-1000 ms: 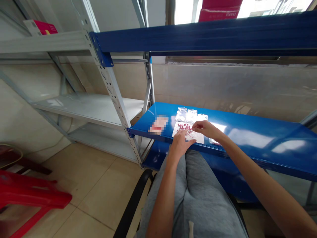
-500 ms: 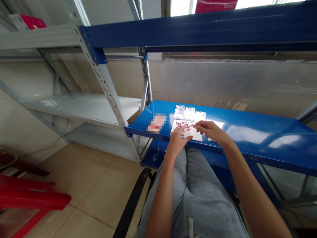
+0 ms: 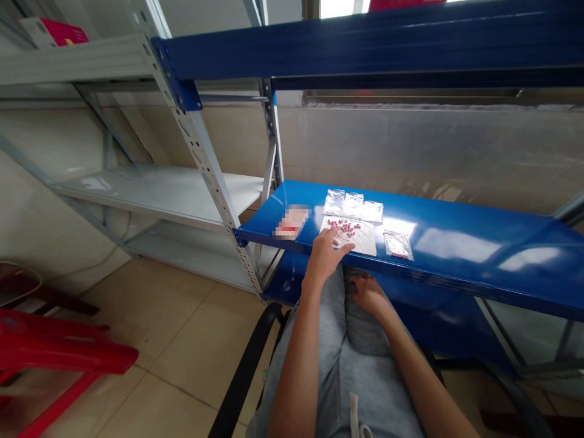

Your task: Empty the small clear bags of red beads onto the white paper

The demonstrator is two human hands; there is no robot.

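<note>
Small red beads (image 3: 349, 228) lie scattered on a white cloth (image 3: 365, 244) near the shelf's front edge. My left hand (image 3: 323, 252) rests over the cloth's left side, thumb and fingers apart. A thin reddish cord (image 3: 343, 236) shows beside its fingertips; whether they touch it is hard to see. Below the shelf edge, my right hand (image 3: 368, 293) is at my grey-trousered knee, its fingers blurred and partly hidden. Behind the cloth are several clear plastic bags (image 3: 353, 205). Another clear bag (image 3: 398, 244) with small reddish contents lies to the right.
The blue shelf (image 3: 465, 225) has a thick blue beam (image 3: 365, 52) above it. A pixelated flat item (image 3: 292, 222) lies at its left end. White shelving (image 3: 182, 188) stands to the left, with a red stool (image 3: 68, 347) nearer. A black chair armrest (image 3: 244, 371) is beside my left leg.
My right hand has left the beads and dropped back to my knee, uncovering the bag on the right. My left hand has stayed over the cloth.
</note>
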